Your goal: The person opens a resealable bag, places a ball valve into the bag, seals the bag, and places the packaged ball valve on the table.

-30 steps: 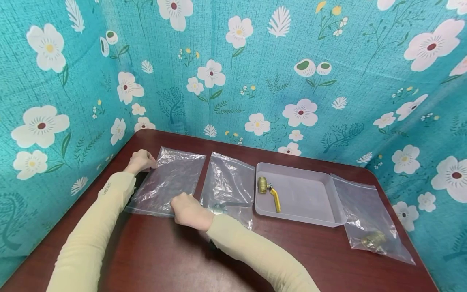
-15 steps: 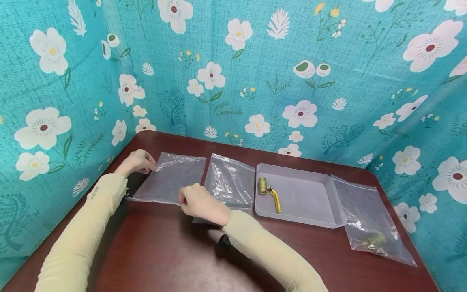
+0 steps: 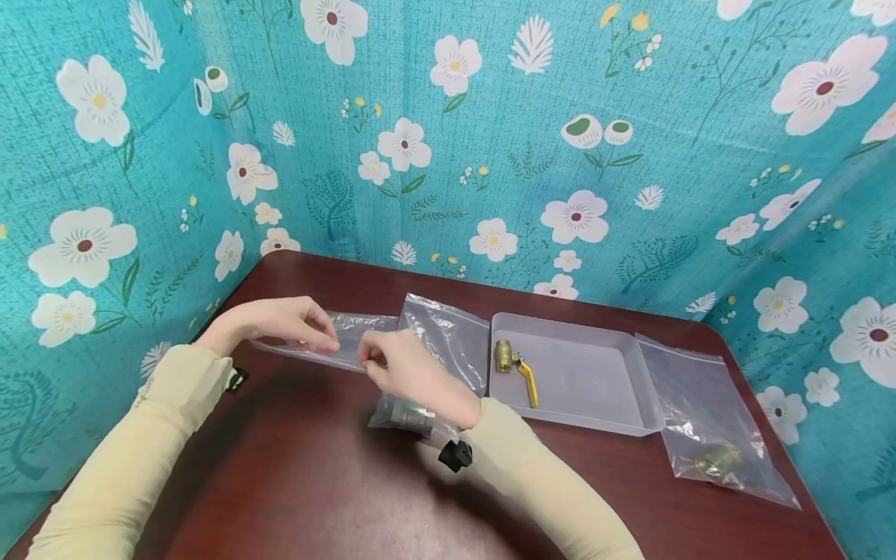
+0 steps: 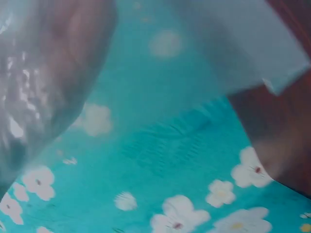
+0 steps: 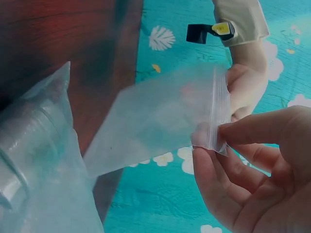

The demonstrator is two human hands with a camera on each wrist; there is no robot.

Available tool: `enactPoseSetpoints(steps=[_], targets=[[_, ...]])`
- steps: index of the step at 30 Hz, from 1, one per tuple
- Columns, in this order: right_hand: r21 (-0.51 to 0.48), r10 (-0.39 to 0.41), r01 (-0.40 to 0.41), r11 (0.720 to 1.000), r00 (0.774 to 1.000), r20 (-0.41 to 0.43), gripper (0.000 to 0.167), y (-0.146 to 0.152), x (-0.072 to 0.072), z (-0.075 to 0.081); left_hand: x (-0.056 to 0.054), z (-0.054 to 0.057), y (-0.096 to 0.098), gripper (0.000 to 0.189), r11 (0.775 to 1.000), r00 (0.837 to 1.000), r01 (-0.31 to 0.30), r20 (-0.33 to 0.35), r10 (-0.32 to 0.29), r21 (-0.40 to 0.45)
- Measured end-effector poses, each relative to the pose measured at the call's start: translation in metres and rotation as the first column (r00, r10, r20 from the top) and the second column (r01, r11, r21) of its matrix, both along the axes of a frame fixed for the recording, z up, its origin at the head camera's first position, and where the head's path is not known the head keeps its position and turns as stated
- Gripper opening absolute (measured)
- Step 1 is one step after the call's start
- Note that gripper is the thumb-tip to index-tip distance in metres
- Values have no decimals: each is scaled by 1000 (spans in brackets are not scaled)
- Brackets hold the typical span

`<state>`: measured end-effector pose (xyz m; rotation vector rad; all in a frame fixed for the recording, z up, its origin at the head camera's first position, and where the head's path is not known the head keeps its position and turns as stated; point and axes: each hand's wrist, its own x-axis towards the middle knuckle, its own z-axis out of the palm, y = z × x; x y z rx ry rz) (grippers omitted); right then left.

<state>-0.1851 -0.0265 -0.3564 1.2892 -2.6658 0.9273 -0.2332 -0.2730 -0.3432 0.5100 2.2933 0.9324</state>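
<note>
A clear zip-lock bag (image 3: 360, 330) hangs tilted between both hands above the table's left part. My right hand (image 3: 420, 373) pinches a corner of its zip strip (image 5: 214, 116) between thumb and fingers, plain in the right wrist view. My left hand (image 3: 283, 320) holds the bag near the strip's other end; plastic partly covers its fingertips. No contents show in this bag. Just right of it lies a second zip-lock bag (image 3: 448, 334) with a silvery metal fitting (image 3: 411, 416) inside, partly hidden by my right forearm. The left wrist view shows blurred plastic (image 4: 29, 92).
A shallow grey tray (image 3: 581, 381) holds a brass ball valve (image 3: 505, 356) with a yellow lever (image 3: 528, 383). At the far right lies another zip-lock bag (image 3: 682, 389) with a brass fitting (image 3: 717, 460). Floral curtains (image 3: 490, 155) enclose the dark red table (image 3: 315, 482).
The held bag has tipped up off the table, its near edge rising. My left hand has moved right, and my right hand up and right, uncovering the silvery fitting.
</note>
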Motion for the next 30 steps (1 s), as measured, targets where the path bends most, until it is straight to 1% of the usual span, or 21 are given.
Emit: enactPoseSetpoints(steps=[1,3,9,12,14,19,22,25,27,30], targets=[[-4,-2,2,1000,1000,1,11,3,1,2,3,3,5,21,999,999,37,-16,-37,-1],[-24,0,0,1000,1000,13,11,8,2,5,9,9,15,20,996,995,89,-38,-88,4],[-77,-4,6,997,1000,31,10,25,8,13,27,26,37,18,983,981,178,-83,-175,39],[-87,-3,8,996,998,57,8,35,11,19,34,31,47,16,971,970,229,-100,-222,68],[-91,-3,10,996,997,73,7,43,13,22,39,34,53,16,963,964,252,-105,-242,93],[-102,-3,12,995,996,88,6,63,20,31,48,41,68,18,957,969,248,-50,-243,150],[-104,-3,13,994,996,94,7,74,25,34,52,42,78,19,951,970,241,-10,-244,195],[-113,-2,11,994,997,81,7,85,28,35,55,39,90,18,940,968,237,23,-250,246],[-122,-9,14,992,999,44,7,92,30,34,56,35,98,16,934,968,226,46,-248,277],[-122,-30,27,992,999,-22,6,101,32,31,58,28,111,15,933,969,201,79,-234,297]])
